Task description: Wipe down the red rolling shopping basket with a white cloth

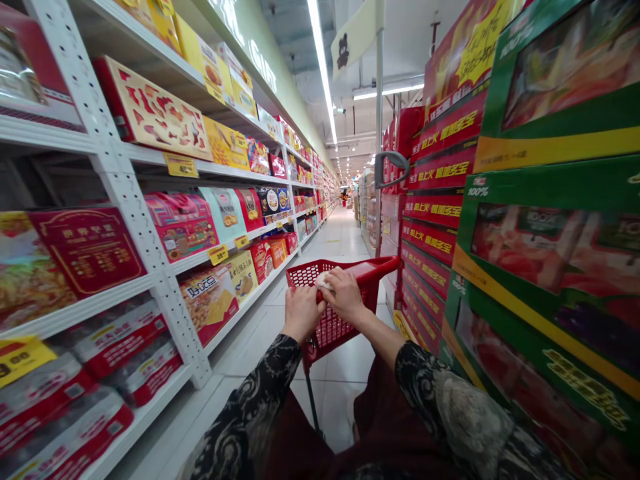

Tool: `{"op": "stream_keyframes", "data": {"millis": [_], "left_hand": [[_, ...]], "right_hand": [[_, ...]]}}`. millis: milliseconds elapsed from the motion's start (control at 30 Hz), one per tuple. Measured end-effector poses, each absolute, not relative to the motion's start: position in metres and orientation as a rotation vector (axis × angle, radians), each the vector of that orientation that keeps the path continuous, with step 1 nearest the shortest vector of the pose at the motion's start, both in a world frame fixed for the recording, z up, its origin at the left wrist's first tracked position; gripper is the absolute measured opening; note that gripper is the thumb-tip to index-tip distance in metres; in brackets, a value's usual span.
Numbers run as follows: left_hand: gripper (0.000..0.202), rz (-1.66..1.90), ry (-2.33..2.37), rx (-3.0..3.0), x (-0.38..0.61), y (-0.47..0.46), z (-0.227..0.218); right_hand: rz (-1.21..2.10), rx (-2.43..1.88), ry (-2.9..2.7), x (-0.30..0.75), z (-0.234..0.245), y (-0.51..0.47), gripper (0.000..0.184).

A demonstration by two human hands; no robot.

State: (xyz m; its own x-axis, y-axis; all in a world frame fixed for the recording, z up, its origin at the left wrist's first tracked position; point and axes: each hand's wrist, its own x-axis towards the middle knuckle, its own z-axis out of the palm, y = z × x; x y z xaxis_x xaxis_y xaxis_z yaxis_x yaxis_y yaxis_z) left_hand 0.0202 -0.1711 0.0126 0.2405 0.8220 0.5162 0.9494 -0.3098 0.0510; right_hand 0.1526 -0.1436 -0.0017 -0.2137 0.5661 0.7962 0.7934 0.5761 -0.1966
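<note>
A red plastic basket cart (336, 328), its walls punched with small holes, stands just beyond and beneath the hands, its contents mostly hidden; its smooth rim runs rightward past the right hand (343, 295), whose bent fingers pinch a soft, crumpled white wad (326, 279); the left hand (301, 315) curls beside it at the near rim, though whether it grips, I cannot tell; white metal shelves (183, 327) left of both hands hold boxes.

Shelving (120, 180) left — cartons (533, 250) right, basket (373, 293) between
</note>
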Motion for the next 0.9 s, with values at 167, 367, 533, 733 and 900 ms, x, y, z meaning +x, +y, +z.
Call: {"op": "stream_keyframes", "data": {"millis": [167,367,533,733,900], "left_hand": [[0.035,-0.823,-1.757,-2.285,0.009,-0.171,0.006],[0.035,-0.873,-1.689,-2.237,0.017,-0.169,-0.001],[0.047,-0.914,-1.757,-2.176,0.024,-0.169,-0.003],[0.046,-0.895,-1.833,-2.337,0.010,-0.161,-0.007],[0.038,-0.858,-1.798,-2.389,0.007,-0.158,-0.004]], "right_hand": [[-0.325,-1.146,-1.816,0.186,-0.008,-0.133,0.022],[-0.253,-1.146,-1.718,0.184,-0.012,-0.137,0.021],[-0.219,-0.936,-1.855,0.158,-0.013,-0.159,0.022],[-0.252,-1.135,-1.787,0.184,-0.013,-0.143,0.024],[-0.237,-1.132,-1.748,0.179,-0.015,-0.144,0.023]]}}
